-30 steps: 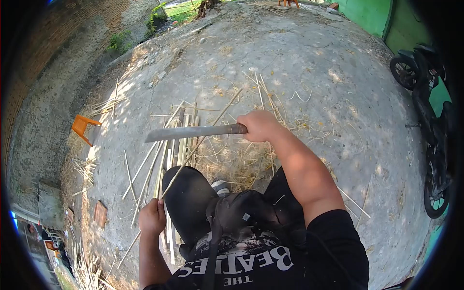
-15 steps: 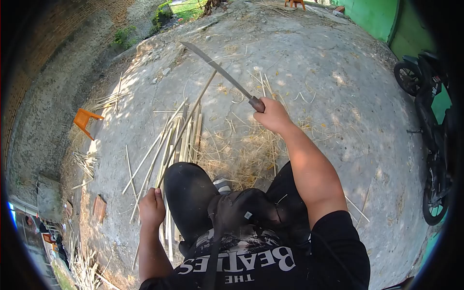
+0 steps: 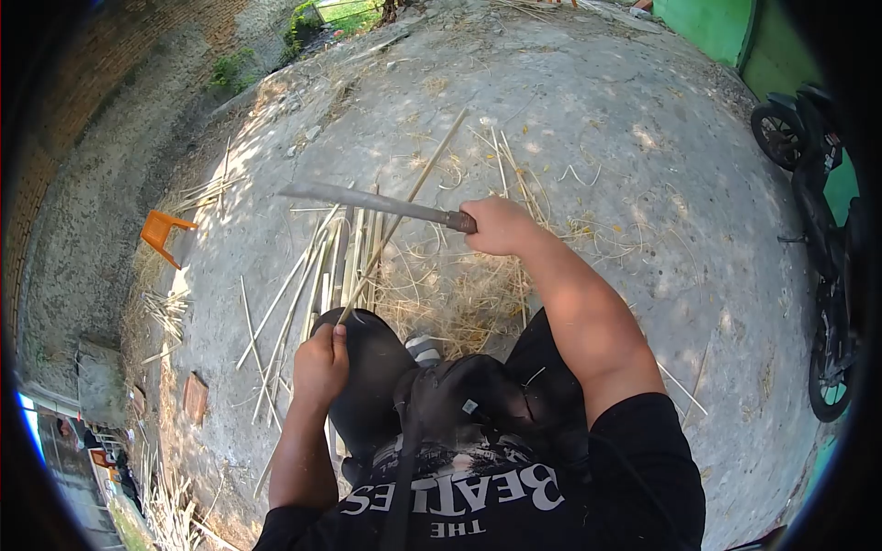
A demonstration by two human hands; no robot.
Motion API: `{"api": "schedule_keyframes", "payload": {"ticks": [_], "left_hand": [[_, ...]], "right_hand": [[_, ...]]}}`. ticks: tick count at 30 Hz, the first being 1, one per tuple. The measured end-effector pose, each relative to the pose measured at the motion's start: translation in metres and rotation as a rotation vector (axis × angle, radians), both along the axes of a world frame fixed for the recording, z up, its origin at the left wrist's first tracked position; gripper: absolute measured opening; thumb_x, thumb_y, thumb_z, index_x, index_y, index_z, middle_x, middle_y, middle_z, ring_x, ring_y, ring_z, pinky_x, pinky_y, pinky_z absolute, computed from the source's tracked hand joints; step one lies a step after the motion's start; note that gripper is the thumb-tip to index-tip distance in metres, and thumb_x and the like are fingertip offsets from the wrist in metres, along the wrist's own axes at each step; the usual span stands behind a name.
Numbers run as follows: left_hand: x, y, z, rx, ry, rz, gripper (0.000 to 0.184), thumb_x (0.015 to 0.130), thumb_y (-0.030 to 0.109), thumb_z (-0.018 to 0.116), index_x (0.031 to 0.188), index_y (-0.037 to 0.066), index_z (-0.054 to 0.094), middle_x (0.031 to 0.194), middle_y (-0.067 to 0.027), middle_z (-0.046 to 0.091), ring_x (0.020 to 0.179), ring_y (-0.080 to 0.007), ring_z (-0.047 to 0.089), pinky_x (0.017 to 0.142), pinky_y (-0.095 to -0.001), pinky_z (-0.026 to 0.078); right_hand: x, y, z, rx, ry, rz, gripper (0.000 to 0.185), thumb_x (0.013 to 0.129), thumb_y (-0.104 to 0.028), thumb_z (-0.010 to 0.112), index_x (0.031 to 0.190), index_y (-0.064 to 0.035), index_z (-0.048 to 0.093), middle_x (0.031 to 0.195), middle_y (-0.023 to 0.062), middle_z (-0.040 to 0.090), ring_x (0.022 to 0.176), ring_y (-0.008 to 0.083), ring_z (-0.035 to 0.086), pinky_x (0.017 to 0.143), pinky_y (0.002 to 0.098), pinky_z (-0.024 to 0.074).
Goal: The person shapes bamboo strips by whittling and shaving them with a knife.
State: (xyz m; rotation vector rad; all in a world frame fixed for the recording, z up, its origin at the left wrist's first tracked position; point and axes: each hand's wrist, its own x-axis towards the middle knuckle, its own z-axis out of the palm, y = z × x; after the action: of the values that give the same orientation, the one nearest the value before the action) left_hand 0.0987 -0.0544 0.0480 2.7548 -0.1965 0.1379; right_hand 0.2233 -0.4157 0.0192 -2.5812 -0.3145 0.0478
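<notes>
My right hand (image 3: 499, 226) is closed around the dark handle of a machete (image 3: 367, 200). The long blade points left and crosses a bamboo strip (image 3: 432, 168); whether they touch I cannot tell. That strip slants up and away from my left hand (image 3: 320, 367), which grips its near end beside my left knee. More pale bamboo strips (image 3: 292, 298) lie in a loose bundle on the ground beyond that knee. Between my legs spreads a heap of thin curled shavings (image 3: 455, 298).
An orange plastic stool (image 3: 165, 237) lies tipped over at the left. Near it are a pile of short strips (image 3: 165, 312) and a brick (image 3: 195, 399). A motorcycle (image 3: 822, 248) stands along the right side. A rough wall (image 3: 83, 184) runs down the left over the concrete ground (image 3: 625, 184).
The machete has swung down and left, from pointing up and away to nearly level across the strip. My left hand has moved right and up, carrying the strip's far end rightward.
</notes>
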Motion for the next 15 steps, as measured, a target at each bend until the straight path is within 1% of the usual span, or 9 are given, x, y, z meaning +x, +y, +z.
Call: {"api": "schedule_keyframes", "payload": {"ticks": [2,4,5,8,9,12,13,15], "left_hand": [[-0.005,0.008,0.0,0.025,0.035,0.043,0.037,0.107,0.03,0.053,0.083,0.002,0.058,0.071,-0.0267,0.063,0.07,-0.0508,0.062,0.063,-0.0582,0.045],[-0.007,0.007,0.004,0.027,0.037,0.032,0.036,0.107,0.03,0.053,0.084,0.002,0.059,0.07,-0.0264,0.063,0.07,-0.0507,0.062,0.063,-0.0579,0.045],[-0.004,0.005,0.005,0.025,0.032,0.024,0.036,0.107,0.03,0.053,0.084,0.002,0.059,0.07,-0.0262,0.063,0.07,-0.0506,0.062,0.063,-0.0577,0.045],[0.007,-0.002,0.004,-0.058,0.01,-0.004,0.036,0.107,0.031,0.052,0.086,0.002,0.06,0.071,-0.0262,0.063,0.071,-0.0506,0.062,0.063,-0.0573,0.045],[0.01,-0.006,0.003,-0.058,0.02,-0.003,0.037,0.107,0.031,0.052,0.086,0.002,0.06,0.071,-0.0263,0.063,0.071,-0.0505,0.062,0.063,-0.0571,0.045],[0.012,-0.011,0.001,-0.061,0.039,-0.003,0.037,0.107,0.031,0.052,0.085,0.002,0.06,0.072,-0.0263,0.063,0.071,-0.0504,0.062,0.063,-0.0567,0.046],[0.009,-0.009,-0.001,-0.074,0.04,-0.004,0.037,0.107,0.031,0.052,0.085,0.002,0.059,0.072,-0.0262,0.063,0.071,-0.0504,0.061,0.063,-0.0566,0.045],[0.004,-0.004,-0.001,-0.091,0.04,0.009,0.038,0.107,0.031,0.052,0.084,0.001,0.059,0.072,-0.0261,0.063,0.07,-0.0503,0.061,0.063,-0.0562,0.045]], "right_hand": [[0.01,-0.013,-0.002,0.113,0.084,-0.135,0.021,0.079,-0.023,0.069,0.096,-0.0098,0.066,0.087,0.016,0.071,0.087,0.0373,0.069,0.075,0.0485,0.0537],[0.008,-0.017,0.006,0.206,0.177,-0.244,0.022,0.08,-0.023,0.069,0.097,-0.0093,0.067,0.09,0.0171,0.071,0.089,0.0379,0.069,0.076,0.0481,0.0537],[0.01,-0.015,-0.002,0.169,0.142,-0.229,0.022,0.08,-0.023,0.069,0.098,-0.0098,0.067,0.091,0.0166,0.071,0.09,0.0375,0.069,0.077,0.0483,0.0537],[-0.006,0.009,0.005,0.076,0.004,0.003,0.021,0.077,-0.021,0.071,0.093,-0.0076,0.065,0.086,0.0166,0.07,0.082,0.0389,0.068,0.071,0.0494,0.0517],[-0.015,0.02,0.013,-0.011,0.001,0.087,0.021,0.077,-0.022,0.071,0.091,-0.0085,0.065,0.086,0.0164,0.07,0.084,0.0388,0.069,0.072,0.0506,0.0523],[-0.025,0.036,0.017,-0.113,-0.012,0.266,0.019,0.079,-0.023,0.07,0.094,-0.0121,0.066,0.088,0.015,0.07,0.089,0.0365,0.069,0.076,0.0507,0.0528],[-0.022,0.029,0.016,-0.085,0.025,0.241,0.016,0.079,-0.022,0.069,0.091,-0.0126,0.066,0.086,0.0141,0.069,0.088,0.0369,0.069,0.075,0.0504,0.0522],[-0.007,0.013,0.004,0.01,0.053,0.103,0.016,0.079,-0.022,0.069,0.09,-0.0121,0.066,0.086,0.014,0.07,0.088,0.0367,0.069,0.075,0.0496,0.0521]]}}
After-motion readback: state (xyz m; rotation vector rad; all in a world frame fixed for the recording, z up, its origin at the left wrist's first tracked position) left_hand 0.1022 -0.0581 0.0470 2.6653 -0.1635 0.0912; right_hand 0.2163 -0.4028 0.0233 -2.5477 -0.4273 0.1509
